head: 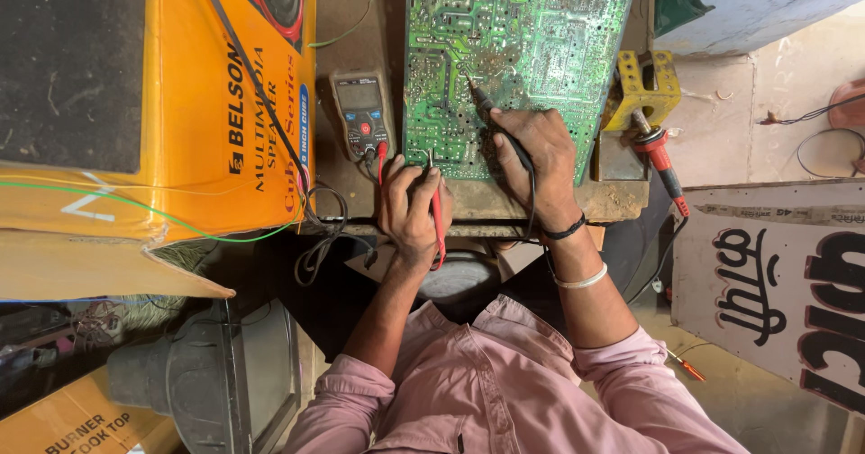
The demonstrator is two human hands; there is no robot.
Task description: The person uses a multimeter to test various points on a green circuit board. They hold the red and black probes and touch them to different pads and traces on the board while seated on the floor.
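A large green circuit board [514,49] lies solder side up on a worn bench. My left hand [410,206] grips a red test probe [436,215], its metal tip touching the board's lower left edge. My right hand [536,157] holds a black test probe [482,103] with its tip pressed on the board's middle. Both probe leads run to a grey handheld multimeter [362,112] lying just left of the board.
A big orange cardboard box [216,103] fills the left. A soldering iron with a red handle [658,152] rests in a yellow stand [644,89] right of the board. A white painted sign [775,274] leans at right. An old television tube [207,373] sits lower left.
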